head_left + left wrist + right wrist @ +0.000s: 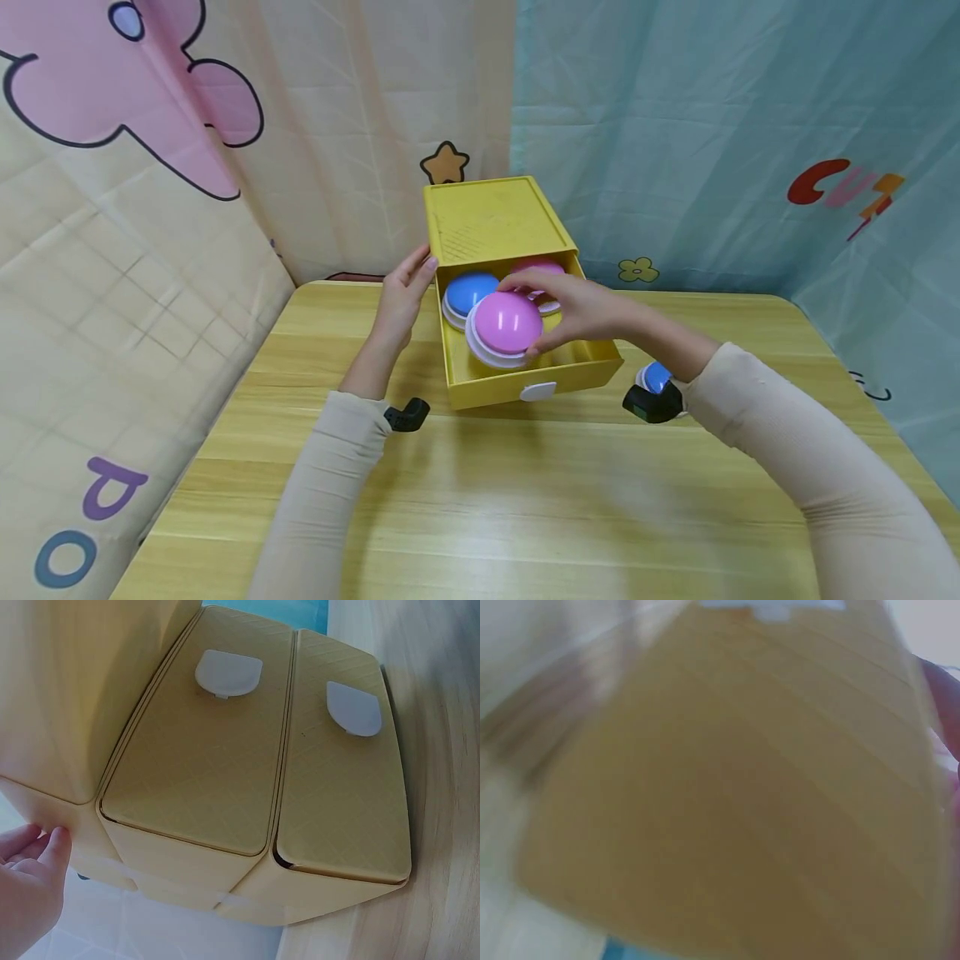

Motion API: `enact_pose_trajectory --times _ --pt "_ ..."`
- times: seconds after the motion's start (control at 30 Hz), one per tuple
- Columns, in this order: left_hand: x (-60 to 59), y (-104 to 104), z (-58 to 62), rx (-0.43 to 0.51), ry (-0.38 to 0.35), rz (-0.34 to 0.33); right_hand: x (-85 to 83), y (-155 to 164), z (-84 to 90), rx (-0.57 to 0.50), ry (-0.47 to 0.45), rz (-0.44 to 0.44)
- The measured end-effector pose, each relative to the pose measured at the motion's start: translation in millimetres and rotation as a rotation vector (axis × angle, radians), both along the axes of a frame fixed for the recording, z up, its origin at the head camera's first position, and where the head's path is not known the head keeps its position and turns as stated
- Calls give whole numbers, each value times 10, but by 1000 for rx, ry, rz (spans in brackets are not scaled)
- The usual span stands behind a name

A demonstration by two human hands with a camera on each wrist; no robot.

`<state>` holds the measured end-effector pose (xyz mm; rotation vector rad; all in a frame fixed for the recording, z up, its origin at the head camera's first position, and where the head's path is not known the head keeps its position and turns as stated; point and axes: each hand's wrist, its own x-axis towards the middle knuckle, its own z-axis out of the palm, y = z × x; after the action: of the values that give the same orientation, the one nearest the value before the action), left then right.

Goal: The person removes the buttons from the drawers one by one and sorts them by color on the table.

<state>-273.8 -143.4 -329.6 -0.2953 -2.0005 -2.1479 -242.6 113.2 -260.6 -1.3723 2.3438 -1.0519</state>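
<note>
The grip of the right hand (588, 308) pinches a pink button (508, 323) over the drawer (483, 395); the left hand (401, 302), unclenched, touches the cabinet (498, 218), presumably to steady it.

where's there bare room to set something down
The widest bare patch of table lies before the open drawer, between left sleeve and right sleeve; another lies between left sleeve and left curtain. The drawer is crowded: blue dome, rear pink dome, and front pink dome in the right grip. A second blue dome sits near the right sleeve.
</note>
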Motion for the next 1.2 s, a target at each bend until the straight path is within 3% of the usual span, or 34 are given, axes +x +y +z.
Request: enact_pose_trajectory --times 0.27,0.5,0.77,0.97,1.2 --pt "29 -6 26 -6 4 -27 67 442 304 -23 43 -120" --pt "6 -12 13 -10 10 -15 209 887 305 -22 92 -190" --pt "5 -4 8 8 13 -12 471 1371 87 -34 127 -266" --pt "-4 4 8 3 13 -11 676 1657 -199 -57 146 -318" --pt "5 -4 15 0 10 -13 860 1888 -568 -74 99 -388"
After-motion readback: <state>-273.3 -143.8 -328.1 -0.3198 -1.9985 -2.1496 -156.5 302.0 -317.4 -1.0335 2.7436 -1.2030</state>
